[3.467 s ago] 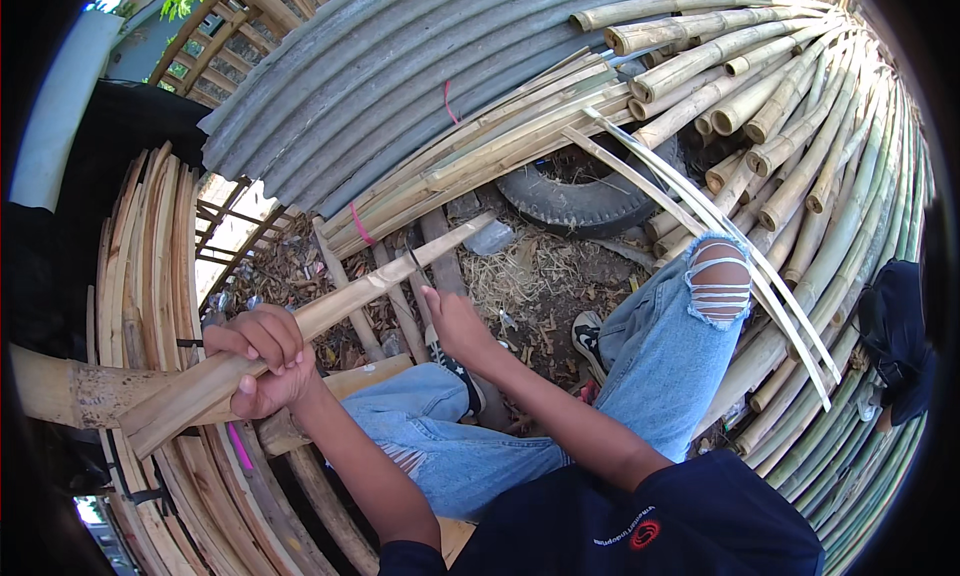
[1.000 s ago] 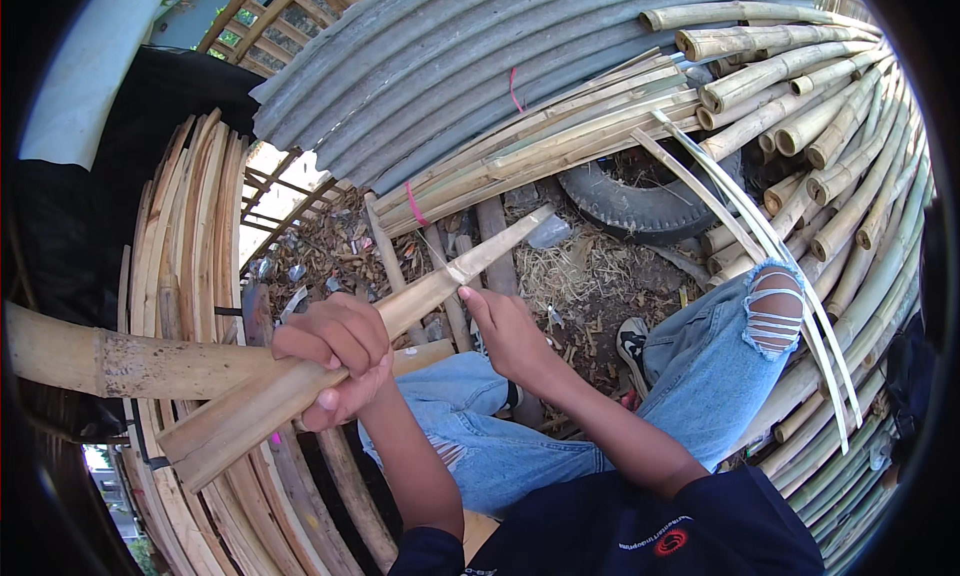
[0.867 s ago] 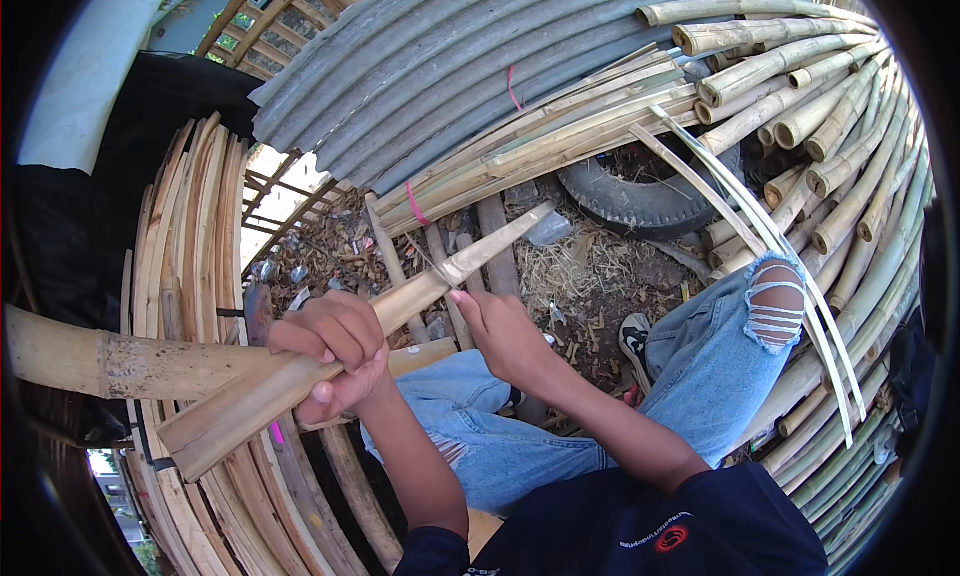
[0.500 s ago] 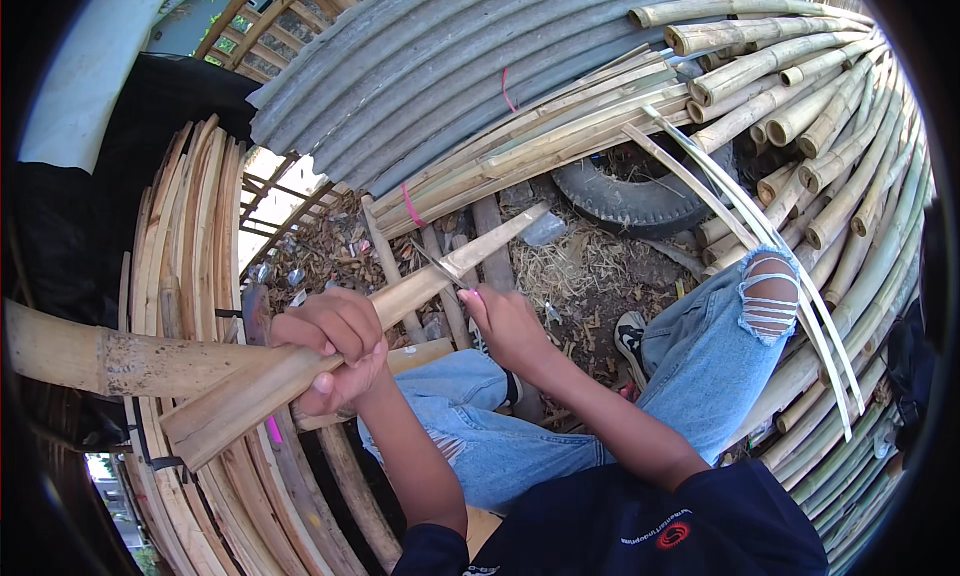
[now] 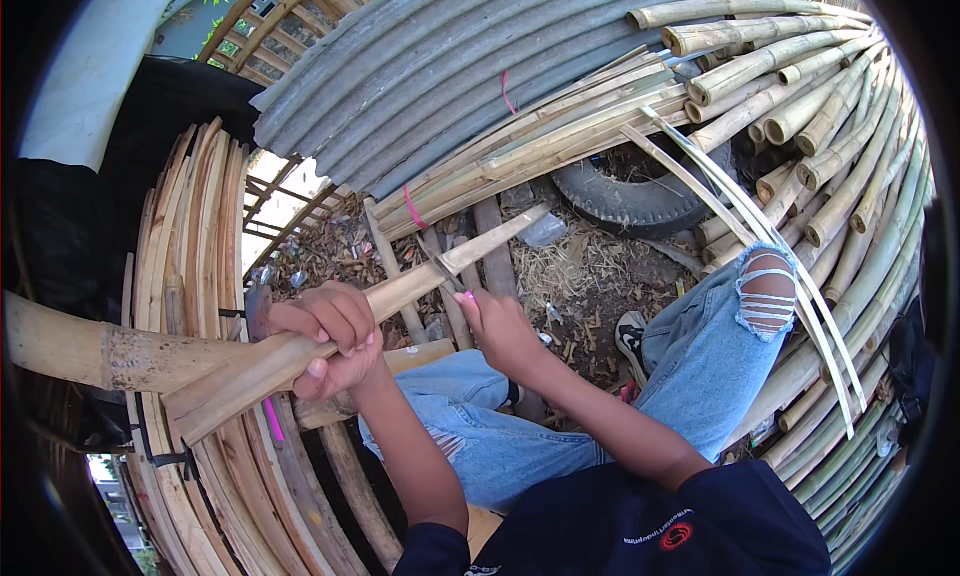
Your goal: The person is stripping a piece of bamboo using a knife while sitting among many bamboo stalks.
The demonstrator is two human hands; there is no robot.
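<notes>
Left hand (image 5: pixel 325 338) wrapped tight around a split bamboo slat (image 5: pixel 345 321), gripping near the slat's lower, wider end. Right hand (image 5: pixel 498 328) closed on the handle of a knife (image 5: pixel 443 268), blade set into the slat just ahead of the left fist, pink nail showing at the thumb. Slat slanting up and right from the lower left, its pale tip (image 5: pixel 520 226) reaching over the littered ground. Just under the left fist, a thick round bamboo pole (image 5: pixel 90 348) lying crosswise, touching or nearly touching the slat. Below both hands, knees in torn light-blue jeans (image 5: pixel 700 356), a dark sneaker (image 5: pixel 632 338) between them on the ground. Left of the hands, a curved stack of flat bamboo strips (image 5: pixel 190 236). Ahead, wood shavings and dry straw (image 5: pixel 585 276), then an old tyre (image 5: pixel 640 191) half under a bundle of long bamboo poles (image 5: pixel 560 141). Behind those, corrugated grey metal sheeting (image 5: pixel 450 66). To the right, more round poles (image 5: pixel 830 126) with cut ends facing in, and thin pale strips (image 5: pixel 790 266) arching over the right knee.
</notes>
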